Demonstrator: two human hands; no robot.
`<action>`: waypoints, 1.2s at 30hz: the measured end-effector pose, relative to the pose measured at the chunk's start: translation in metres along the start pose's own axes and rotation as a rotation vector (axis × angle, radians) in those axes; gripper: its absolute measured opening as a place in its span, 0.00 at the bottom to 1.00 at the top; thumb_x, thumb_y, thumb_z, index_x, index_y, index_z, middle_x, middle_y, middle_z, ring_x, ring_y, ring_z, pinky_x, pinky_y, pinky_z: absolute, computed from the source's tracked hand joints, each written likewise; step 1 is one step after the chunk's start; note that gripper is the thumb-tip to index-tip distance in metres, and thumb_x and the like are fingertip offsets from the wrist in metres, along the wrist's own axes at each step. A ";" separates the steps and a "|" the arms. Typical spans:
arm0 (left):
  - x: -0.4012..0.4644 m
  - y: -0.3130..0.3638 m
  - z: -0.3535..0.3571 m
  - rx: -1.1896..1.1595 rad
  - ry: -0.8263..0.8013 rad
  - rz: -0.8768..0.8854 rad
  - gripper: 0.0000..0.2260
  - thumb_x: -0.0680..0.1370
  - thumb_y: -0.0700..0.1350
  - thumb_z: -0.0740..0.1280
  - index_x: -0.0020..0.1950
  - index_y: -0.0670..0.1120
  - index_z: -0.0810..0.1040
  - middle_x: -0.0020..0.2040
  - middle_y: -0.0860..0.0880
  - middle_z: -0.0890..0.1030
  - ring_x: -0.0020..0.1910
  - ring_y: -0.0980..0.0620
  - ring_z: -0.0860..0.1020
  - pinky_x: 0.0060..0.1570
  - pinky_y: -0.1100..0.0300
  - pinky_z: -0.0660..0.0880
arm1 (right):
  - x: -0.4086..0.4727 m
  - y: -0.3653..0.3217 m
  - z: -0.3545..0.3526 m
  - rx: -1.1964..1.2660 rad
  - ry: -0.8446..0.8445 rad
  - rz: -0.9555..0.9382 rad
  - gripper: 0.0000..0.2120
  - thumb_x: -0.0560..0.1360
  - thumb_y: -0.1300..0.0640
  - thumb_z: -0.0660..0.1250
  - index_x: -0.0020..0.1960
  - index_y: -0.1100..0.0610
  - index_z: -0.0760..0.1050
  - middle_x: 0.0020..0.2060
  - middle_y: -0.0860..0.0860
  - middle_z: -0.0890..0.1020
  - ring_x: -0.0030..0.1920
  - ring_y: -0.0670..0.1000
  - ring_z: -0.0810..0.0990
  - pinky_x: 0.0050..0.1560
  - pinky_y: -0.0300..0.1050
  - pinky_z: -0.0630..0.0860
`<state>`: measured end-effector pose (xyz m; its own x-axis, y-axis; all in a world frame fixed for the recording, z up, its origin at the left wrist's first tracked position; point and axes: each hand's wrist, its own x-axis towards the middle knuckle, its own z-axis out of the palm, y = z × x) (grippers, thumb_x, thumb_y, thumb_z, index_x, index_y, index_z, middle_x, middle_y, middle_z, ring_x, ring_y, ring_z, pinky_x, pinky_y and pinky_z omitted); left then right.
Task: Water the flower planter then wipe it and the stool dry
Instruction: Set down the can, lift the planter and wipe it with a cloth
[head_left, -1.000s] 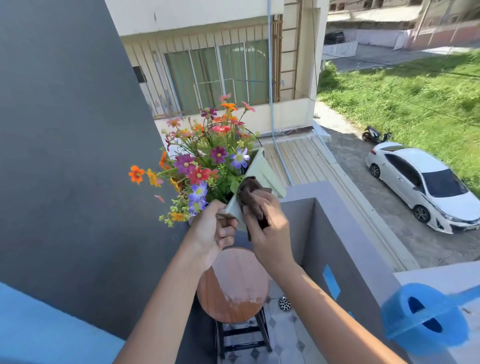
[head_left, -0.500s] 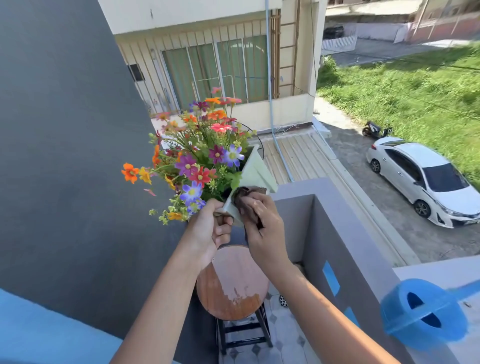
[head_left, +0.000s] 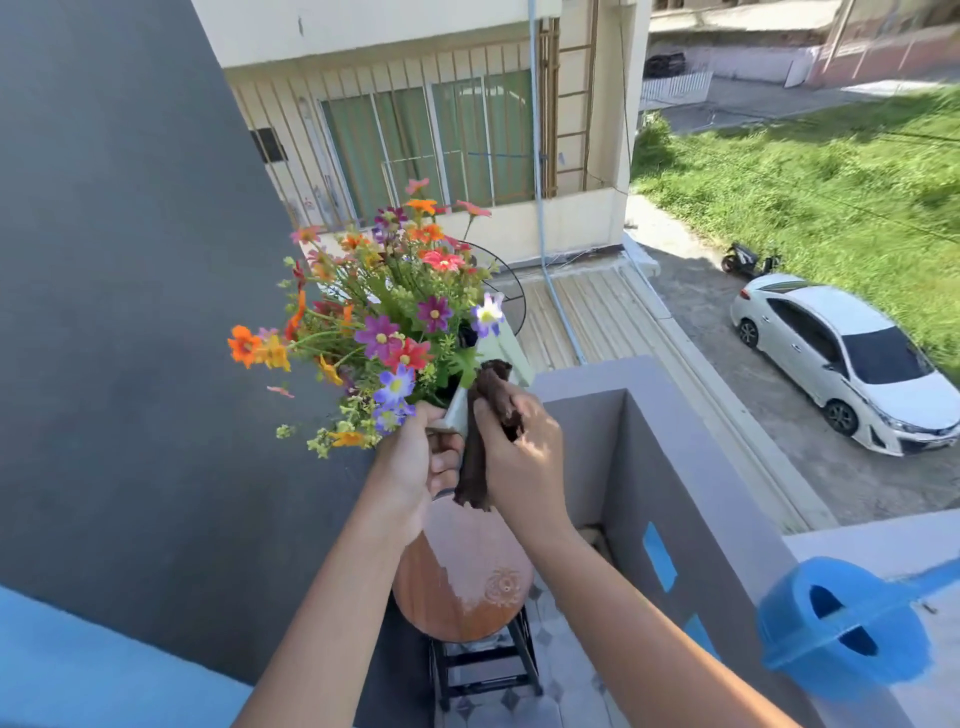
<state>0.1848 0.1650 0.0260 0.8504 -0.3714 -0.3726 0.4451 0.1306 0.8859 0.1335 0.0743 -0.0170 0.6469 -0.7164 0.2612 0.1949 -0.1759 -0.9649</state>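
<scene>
A blue watering can (head_left: 844, 626) sits on the balcony ledge (head_left: 878, 540) at near right. The left hand (head_left: 415, 462) grips the flower planter (head_left: 462, 410) above the round stool (head_left: 462, 571) — the right hand (head_left: 524, 457) presses a brown cloth (head_left: 488, 415) to its side. Beyond the ledge — a white car (head_left: 841, 358) far below.

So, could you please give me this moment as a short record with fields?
left hand: grips the planter at its lower end, held above the stool
right hand: presses the brown cloth on the planter's side
stool: round wooden seat, partly wet
watering can: blue, on the ledge at right, untouched
stage: wiping the planter; stool not yet wiped
</scene>
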 end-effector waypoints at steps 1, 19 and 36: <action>-0.002 -0.001 0.001 0.006 0.007 -0.001 0.09 0.79 0.41 0.58 0.39 0.43 0.70 0.27 0.47 0.71 0.19 0.56 0.60 0.20 0.64 0.55 | 0.004 -0.005 0.002 0.061 0.007 0.024 0.06 0.78 0.61 0.68 0.54 0.57 0.81 0.46 0.51 0.83 0.46 0.42 0.80 0.48 0.31 0.73; -0.011 -0.003 0.004 0.110 -0.041 0.050 0.08 0.80 0.43 0.57 0.42 0.43 0.70 0.27 0.49 0.73 0.20 0.57 0.61 0.21 0.63 0.54 | 0.001 -0.006 -0.010 0.083 0.073 -0.032 0.08 0.79 0.63 0.68 0.55 0.55 0.80 0.52 0.53 0.83 0.51 0.43 0.81 0.52 0.33 0.74; -0.010 -0.004 0.005 0.152 -0.118 -0.016 0.13 0.80 0.41 0.57 0.37 0.42 0.72 0.27 0.48 0.73 0.19 0.57 0.62 0.19 0.64 0.56 | 0.070 0.017 -0.029 -0.121 0.246 0.100 0.09 0.79 0.56 0.65 0.44 0.60 0.77 0.36 0.54 0.79 0.36 0.51 0.74 0.39 0.45 0.69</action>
<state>0.1729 0.1638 0.0272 0.8010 -0.4785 -0.3598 0.4033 -0.0129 0.9150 0.1608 0.0011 -0.0156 0.4578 -0.8736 0.1652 0.0404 -0.1652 -0.9854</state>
